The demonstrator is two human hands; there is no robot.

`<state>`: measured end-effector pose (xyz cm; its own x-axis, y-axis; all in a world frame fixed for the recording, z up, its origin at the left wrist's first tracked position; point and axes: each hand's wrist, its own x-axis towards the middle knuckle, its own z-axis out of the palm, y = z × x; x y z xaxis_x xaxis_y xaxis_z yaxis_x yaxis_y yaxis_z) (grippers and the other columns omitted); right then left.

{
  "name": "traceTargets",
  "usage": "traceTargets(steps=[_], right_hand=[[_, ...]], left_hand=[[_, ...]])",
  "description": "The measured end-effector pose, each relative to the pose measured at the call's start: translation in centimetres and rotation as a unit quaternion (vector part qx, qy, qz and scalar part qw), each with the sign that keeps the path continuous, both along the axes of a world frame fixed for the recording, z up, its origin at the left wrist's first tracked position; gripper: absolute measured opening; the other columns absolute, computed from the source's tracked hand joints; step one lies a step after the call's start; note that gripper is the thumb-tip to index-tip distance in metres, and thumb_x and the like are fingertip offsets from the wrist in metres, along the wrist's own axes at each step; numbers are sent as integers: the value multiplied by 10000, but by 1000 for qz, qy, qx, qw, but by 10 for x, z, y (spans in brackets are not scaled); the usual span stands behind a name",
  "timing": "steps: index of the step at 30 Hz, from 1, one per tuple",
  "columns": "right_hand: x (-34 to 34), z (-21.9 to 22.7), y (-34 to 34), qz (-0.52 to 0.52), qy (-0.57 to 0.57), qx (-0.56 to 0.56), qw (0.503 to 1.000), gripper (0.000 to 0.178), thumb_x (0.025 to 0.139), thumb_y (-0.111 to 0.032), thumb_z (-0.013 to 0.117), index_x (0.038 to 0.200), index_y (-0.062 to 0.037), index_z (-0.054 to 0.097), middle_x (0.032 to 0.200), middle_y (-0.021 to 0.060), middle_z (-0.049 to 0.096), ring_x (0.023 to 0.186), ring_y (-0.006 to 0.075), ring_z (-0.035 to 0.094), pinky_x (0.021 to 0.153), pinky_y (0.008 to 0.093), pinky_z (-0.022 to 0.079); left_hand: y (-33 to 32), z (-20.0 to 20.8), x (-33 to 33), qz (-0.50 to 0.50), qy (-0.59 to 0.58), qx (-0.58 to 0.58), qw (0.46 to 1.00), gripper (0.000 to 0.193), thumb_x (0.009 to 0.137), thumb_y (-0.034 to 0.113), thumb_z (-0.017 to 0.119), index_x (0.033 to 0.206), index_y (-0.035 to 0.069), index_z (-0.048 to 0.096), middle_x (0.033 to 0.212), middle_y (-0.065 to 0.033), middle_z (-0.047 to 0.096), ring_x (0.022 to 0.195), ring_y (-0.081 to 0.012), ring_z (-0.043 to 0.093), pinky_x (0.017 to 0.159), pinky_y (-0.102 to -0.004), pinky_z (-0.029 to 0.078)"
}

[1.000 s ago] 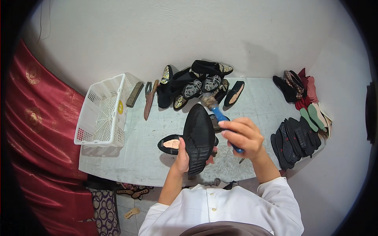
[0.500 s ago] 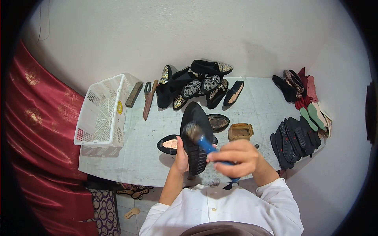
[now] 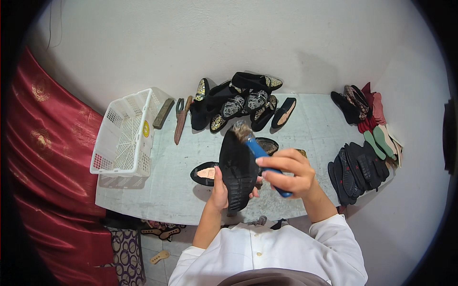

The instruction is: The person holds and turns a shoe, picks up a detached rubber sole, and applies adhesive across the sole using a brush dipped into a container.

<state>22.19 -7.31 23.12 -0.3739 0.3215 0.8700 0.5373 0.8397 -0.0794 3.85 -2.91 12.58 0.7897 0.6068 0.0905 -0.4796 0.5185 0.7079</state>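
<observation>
My left hand is closed around the heel part of a black shoe sole, which it keeps raised over the table. In my right hand is a paintbrush with a blue handle. Its bristles rest at the toe end of the sole, slightly blurred. Beside my left hand, a black shoe with a pale bottom patch lies on the table. Another dark shoe piece lies behind the brush, partly covered. A yellowish tub shows only at its edge behind my right hand.
Several decorated black shoes are heaped by the wall. On the left stand a white plastic basket, a block and sheathed scissors. Several black soles, green insoles and fabric uppers lie at the right.
The brush has moved from the middle of the sole up to its toe end. My right hand has shifted slightly, now covering most of the yellowish tub.
</observation>
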Motion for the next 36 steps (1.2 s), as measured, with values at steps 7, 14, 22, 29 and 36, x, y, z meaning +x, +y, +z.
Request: traceTargets(steps=[7, 14, 22, 29, 36], right_hand=[[1, 1, -10, 4, 5, -37, 999, 253, 651, -199, 706, 820, -37, 610, 924, 121, 626, 696, 238, 560, 572, 288, 471], [0, -2, 0, 18, 58, -13, 998, 278, 602, -173, 735, 807, -25, 619, 927, 122, 637, 672, 229, 556, 563, 284, 468], [8, -4, -6, 4, 106, -64, 992, 302, 549, -38, 673, 845, -11, 620, 916, 123, 641, 693, 248, 572, 594, 307, 477], [4, -7, -4, -37, 108, -17, 993, 302, 540, 30, 619, 841, 7, 615, 884, 143, 647, 643, 243, 578, 558, 294, 474], [8, -6, -10, -3, 134, -57, 989, 300, 551, 18, 638, 849, -3, 611, 891, 140, 645, 659, 239, 580, 560, 288, 473]], left_hand=[[0, -4, 1, 10, 43, 5, 999, 1004, 754, 777, 37, 1209, -19, 447, 1048, -187, 581, 740, -256, 617, 630, -305, 487], [-2, 1, 4, 0, -25, -9, 1000, 993, 763, 769, 38, 1198, -23, 450, 1024, -179, 585, 741, -255, 619, 621, -305, 488], [-2, -3, 6, 18, 25, -8, 999, 921, 798, 739, 100, 1220, -11, 429, 1008, -174, 597, 733, -238, 623, 607, -314, 513], [0, 3, 8, 15, 25, 31, 999, 928, 797, 738, 84, 1216, -13, 431, 1008, -174, 597, 716, -235, 621, 582, -296, 500], [3, 0, 4, 32, 37, 27, 998, 947, 792, 741, 64, 1208, -23, 436, 1027, -181, 588, 719, -245, 618, 592, -287, 490]])
